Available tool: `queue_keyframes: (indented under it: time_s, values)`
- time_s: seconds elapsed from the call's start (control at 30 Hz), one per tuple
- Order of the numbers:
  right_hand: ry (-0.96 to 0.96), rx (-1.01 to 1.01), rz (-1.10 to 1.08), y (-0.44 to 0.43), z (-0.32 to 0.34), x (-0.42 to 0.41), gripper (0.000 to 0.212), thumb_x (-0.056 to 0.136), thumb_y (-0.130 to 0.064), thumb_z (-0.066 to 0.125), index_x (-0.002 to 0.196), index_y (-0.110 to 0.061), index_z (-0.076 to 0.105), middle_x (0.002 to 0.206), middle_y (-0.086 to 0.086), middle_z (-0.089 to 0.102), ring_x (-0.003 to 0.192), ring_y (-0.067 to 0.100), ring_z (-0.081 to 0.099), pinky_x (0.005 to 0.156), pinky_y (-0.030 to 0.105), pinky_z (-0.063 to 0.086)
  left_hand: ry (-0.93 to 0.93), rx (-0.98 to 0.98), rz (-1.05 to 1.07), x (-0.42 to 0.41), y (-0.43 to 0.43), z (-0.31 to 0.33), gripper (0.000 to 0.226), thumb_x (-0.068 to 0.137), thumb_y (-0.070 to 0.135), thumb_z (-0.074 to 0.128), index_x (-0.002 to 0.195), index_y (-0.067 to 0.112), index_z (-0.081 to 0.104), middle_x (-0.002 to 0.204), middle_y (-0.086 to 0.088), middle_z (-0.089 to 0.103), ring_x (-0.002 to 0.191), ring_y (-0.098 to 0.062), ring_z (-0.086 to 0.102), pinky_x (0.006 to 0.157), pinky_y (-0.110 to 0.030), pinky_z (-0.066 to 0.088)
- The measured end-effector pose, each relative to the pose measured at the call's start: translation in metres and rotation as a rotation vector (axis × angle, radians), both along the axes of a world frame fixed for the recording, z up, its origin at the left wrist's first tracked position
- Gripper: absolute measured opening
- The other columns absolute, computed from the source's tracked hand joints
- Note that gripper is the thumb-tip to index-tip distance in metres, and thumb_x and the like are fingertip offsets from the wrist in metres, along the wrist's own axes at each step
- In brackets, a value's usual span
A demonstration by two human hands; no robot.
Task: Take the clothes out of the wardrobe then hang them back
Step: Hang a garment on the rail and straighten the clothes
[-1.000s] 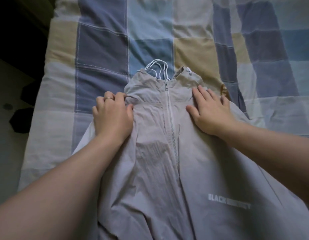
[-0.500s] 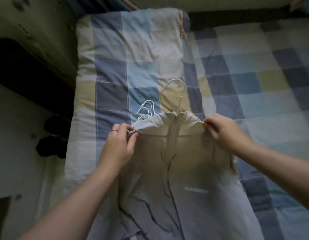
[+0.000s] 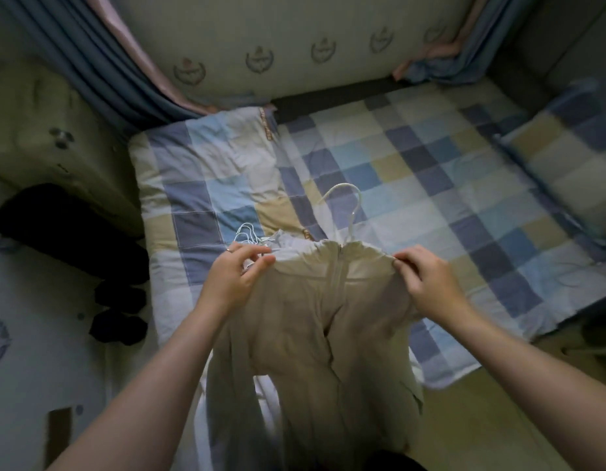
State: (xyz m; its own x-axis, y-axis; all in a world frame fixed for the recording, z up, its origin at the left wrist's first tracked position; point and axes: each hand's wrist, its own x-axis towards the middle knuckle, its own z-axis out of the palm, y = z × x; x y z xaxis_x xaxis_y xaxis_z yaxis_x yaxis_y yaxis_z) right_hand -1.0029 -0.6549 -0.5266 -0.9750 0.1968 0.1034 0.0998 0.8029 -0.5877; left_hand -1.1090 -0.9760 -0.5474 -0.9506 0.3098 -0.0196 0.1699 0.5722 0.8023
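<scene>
A beige zip-up jacket [image 3: 315, 334] hangs in the air above the bed's near edge, on a white hanger [image 3: 352, 205] whose hook sticks up from the collar. My left hand [image 3: 237, 270] pinches the jacket's left shoulder. At the right shoulder, my right hand [image 3: 427, 277] grips the cloth with curled fingers. Several more white hanger hooks [image 3: 245, 232] and a bit of pale cloth lie on the bed just behind my left hand. The jacket's hem is out of sight at the bottom of the view.
The bed carries a blue, beige and white checked quilt [image 3: 430, 185], with a folded checked quilt [image 3: 206, 185] on its left part. A pale padded wall [image 3: 295, 45] and blue curtains [image 3: 101, 62] stand behind. Dark shapes [image 3: 118, 314] lie on the floor at left.
The jacket lay flat on the bed under both flat hands; now both hands hold its shoulders and have lifted it off the bed. The view has pulled back and up.
</scene>
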Motion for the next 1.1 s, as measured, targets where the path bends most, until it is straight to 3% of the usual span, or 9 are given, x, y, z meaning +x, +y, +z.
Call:
queue_keyframes:
  time_s: [0.07,0.2,0.3,0.57,0.67,0.87,0.97,1.1]
  values:
    - [0.061,-0.017,-0.076,0.007,0.014,0.033,0.008,0.090,-0.003,0.063,0.088,-0.009,0.068,0.082,0.000,0.060,0.075,0.009,0.052,0.069,0.018,0.033,0.002,-0.005,-0.061,0.012,0.016,0.016,0.009,0.090,0.030,0.071,0.099,0.032,0.073,0.087,0.011,0.060,0.071,0.010,0.052,0.068,-0.010,0.035]
    - [0.134,-0.026,-0.216,0.038,0.031,0.089,0.009,0.091,-0.002,0.062,0.088,-0.009,0.067,0.084,0.003,0.062,0.079,0.022,0.059,0.072,0.029,0.042,0.050,-0.019,-0.196,0.040,0.067,0.043,0.002,0.090,0.036,0.069,0.088,0.037,0.070,0.084,0.016,0.060,0.079,0.008,0.054,0.070,-0.012,0.035]
    - [0.175,-0.036,-0.306,0.073,0.046,0.134,0.010,0.093,-0.005,0.060,0.090,-0.012,0.067,0.086,0.000,0.061,0.080,0.019,0.059,0.072,0.035,0.047,0.102,-0.025,-0.265,0.060,0.119,0.056,0.012,0.088,0.047,0.068,0.082,0.037,0.070,0.084,0.015,0.060,0.082,0.003,0.057,0.076,-0.021,0.041]
    - [0.268,0.009,-0.568,0.211,0.084,0.282,0.012,0.095,-0.011,0.058,0.092,-0.019,0.066,0.086,-0.013,0.056,0.081,0.002,0.054,0.073,0.024,0.046,0.217,0.004,-0.535,0.151,0.315,0.099,0.049,0.086,0.060,0.049,0.092,0.018,0.072,0.094,0.005,0.058,0.088,-0.014,0.056,0.080,-0.033,0.048]
    - [0.301,0.042,-0.693,0.270,0.097,0.348,0.010,0.094,-0.010,0.060,0.092,-0.015,0.068,0.086,-0.007,0.059,0.081,0.007,0.056,0.076,0.026,0.046,0.227,-0.007,-0.634,0.193,0.402,0.109,0.040,0.091,0.059,0.050,0.090,0.024,0.068,0.095,0.006,0.059,0.089,-0.016,0.057,0.080,-0.034,0.049]
    - [0.303,0.112,-0.941,0.361,0.127,0.478,0.012,0.097,-0.017,0.056,0.099,-0.016,0.068,0.091,-0.007,0.060,0.086,0.008,0.057,0.077,0.026,0.048,0.271,0.086,-0.841,0.291,0.562,0.133,0.052,0.091,0.068,0.046,0.090,0.022,0.068,0.091,0.004,0.063,0.086,-0.014,0.058,0.080,-0.040,0.052]
    - [0.306,0.181,-1.070,0.390,0.142,0.543,0.012,0.097,-0.018,0.056,0.100,-0.017,0.068,0.090,-0.009,0.058,0.084,0.007,0.057,0.076,0.023,0.046,0.227,0.154,-0.980,0.343,0.630,0.148,0.050,0.088,0.072,0.045,0.092,0.026,0.065,0.090,0.006,0.063,0.086,-0.011,0.060,0.081,-0.035,0.051]
    - [0.313,0.239,-1.219,0.421,0.157,0.619,0.010,0.095,-0.016,0.058,0.097,-0.020,0.067,0.089,-0.011,0.059,0.085,0.006,0.058,0.078,0.026,0.048,0.281,0.182,-1.143,0.410,0.718,0.164,0.026,0.093,0.051,0.053,0.082,0.029,0.061,0.081,0.007,0.060,0.077,-0.007,0.057,0.071,-0.029,0.046]
